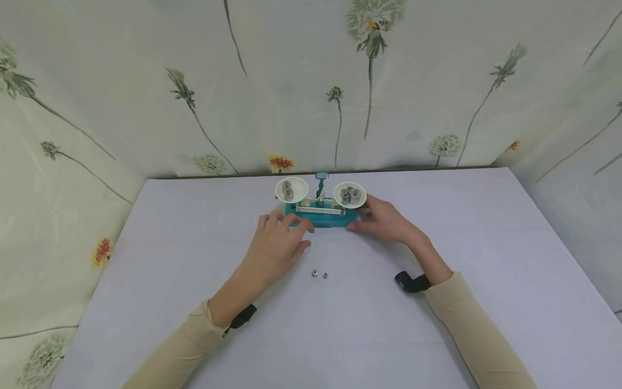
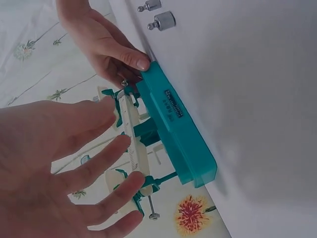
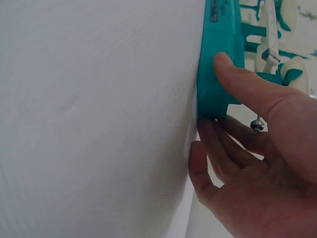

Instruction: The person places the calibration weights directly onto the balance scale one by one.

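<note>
A teal balance scale (image 1: 322, 219) with two cream pans stands at the table's far edge. Metal weights (image 1: 288, 190) lie in its left pan (image 1: 301, 189), and several more metal weights (image 1: 350, 195) are gathered in the right pan (image 1: 362, 190). My right hand (image 1: 386, 220) grips the right end of the base, its thumb (image 3: 242, 82) on the front face and fingers behind the end. In front of the scale's left part hovers my left hand (image 1: 279, 240), holding nothing, its fingers spread and slightly bent. In the left wrist view these fingers overlap the scale's beam (image 2: 132, 141).
Two small metal weights (image 1: 315, 273) (image 1: 325, 275) stand on the white tabletop (image 1: 350, 335) between my forearms. Behind the far edge hangs a pale cloth (image 1: 291, 108) printed with dandelions. Each wrist carries a black camera mount (image 1: 412, 282).
</note>
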### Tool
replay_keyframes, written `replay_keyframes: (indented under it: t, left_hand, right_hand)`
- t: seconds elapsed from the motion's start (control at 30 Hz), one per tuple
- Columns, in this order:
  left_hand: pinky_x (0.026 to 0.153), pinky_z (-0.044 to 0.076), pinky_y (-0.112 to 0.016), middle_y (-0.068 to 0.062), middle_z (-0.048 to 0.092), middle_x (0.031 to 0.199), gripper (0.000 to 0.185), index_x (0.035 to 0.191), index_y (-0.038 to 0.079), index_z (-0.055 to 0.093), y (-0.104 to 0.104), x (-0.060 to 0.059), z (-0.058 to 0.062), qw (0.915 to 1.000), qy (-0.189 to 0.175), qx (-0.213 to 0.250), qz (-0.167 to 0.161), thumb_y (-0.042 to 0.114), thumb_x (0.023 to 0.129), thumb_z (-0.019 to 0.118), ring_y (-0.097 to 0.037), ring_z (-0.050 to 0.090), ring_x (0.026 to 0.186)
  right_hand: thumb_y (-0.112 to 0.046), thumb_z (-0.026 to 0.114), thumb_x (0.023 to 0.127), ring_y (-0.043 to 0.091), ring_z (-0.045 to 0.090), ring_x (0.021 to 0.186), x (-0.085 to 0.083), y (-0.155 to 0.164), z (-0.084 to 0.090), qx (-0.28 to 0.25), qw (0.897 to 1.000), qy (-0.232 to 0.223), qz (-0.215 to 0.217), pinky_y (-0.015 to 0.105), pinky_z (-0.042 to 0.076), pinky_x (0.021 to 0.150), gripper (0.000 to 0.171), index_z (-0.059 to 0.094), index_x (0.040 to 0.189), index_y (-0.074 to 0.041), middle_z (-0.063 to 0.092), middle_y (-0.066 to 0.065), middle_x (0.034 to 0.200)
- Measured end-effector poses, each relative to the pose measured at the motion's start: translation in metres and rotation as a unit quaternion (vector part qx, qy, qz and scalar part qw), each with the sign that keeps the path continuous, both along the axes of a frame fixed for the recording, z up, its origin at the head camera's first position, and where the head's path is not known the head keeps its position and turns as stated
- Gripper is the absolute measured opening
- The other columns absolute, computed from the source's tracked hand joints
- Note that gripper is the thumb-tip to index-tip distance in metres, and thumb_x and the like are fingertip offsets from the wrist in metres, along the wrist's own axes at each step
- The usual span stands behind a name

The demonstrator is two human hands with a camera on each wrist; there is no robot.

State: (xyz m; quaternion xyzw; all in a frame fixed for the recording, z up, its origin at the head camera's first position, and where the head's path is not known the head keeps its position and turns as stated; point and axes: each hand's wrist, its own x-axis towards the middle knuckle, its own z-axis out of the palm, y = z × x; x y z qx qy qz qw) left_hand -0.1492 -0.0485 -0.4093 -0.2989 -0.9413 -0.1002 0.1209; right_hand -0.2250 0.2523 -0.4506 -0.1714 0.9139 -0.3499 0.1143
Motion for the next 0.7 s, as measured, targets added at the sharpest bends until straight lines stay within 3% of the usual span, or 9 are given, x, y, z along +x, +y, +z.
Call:
replay_keyframes:
  t: [0.33,0.7]
  left_hand:
    - [0.102,0.055,-0.053,-0.002,0.077,0.120,0.027,0.121,0.025,0.071,0.006,0.003,-0.012,0.9981,-0.047,-0.036,-0.018,0.034,0.098,0.081,-0.032,0.066,0.113]
    - [0.108,0.053,-0.055,-0.003,0.079,0.121,0.029,0.123,0.027,0.073,0.012,0.010,-0.014,0.9905,-0.110,-0.075,-0.036,0.034,0.097,0.082,-0.033,0.067,0.118]
  right_hand:
    - [-0.025,0.082,0.097,0.045,0.052,0.150,-0.001,0.000,0.000,-0.002,1.000,-0.002,-0.001,0.062,0.050,0.119,0.083,0.037,0.164,-0.006,0.054,0.021,0.160]
    - [-0.025,0.082,0.098,0.046,0.051,0.151,-0.001,0.000,-0.001,-0.005,1.000,-0.003,-0.001,0.062,0.050,0.120,0.083,0.037,0.165,-0.006,0.054,0.021,0.161]
